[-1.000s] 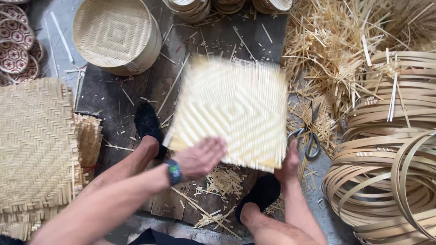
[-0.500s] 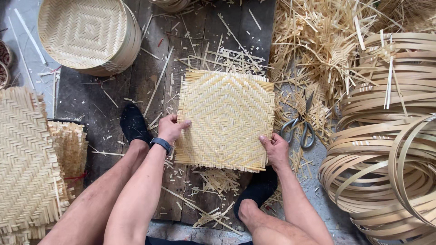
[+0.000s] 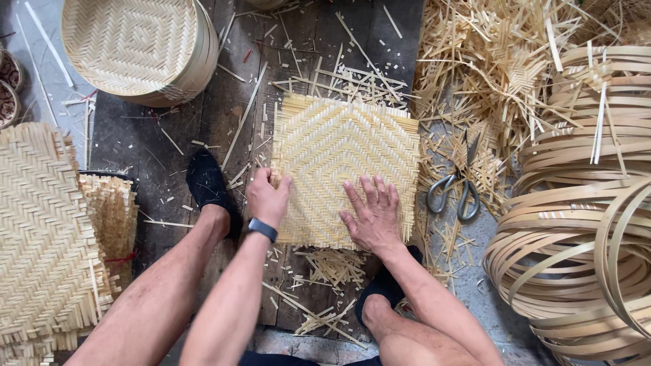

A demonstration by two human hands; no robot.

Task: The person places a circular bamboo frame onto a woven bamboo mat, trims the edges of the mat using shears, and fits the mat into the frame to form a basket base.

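Your right hand (image 3: 371, 215) lies flat, fingers spread, pinning the woven mat (image 3: 346, 166) to the floor; your left hand (image 3: 268, 198) pinches its edge. Scissors (image 3: 453, 193) lie just right.

A round woven basket (image 3: 135, 47) sits upside down at the upper left; a stack of woven mats (image 3: 41, 230) lies at the left edge; scissors (image 3: 453, 193) rest on the floor among loose bamboo strips (image 3: 495, 74); coiled bamboo hoops (image 3: 583, 217) pile up at the right; short offcuts (image 3: 332, 264) litter the dark boards (image 3: 169, 142).
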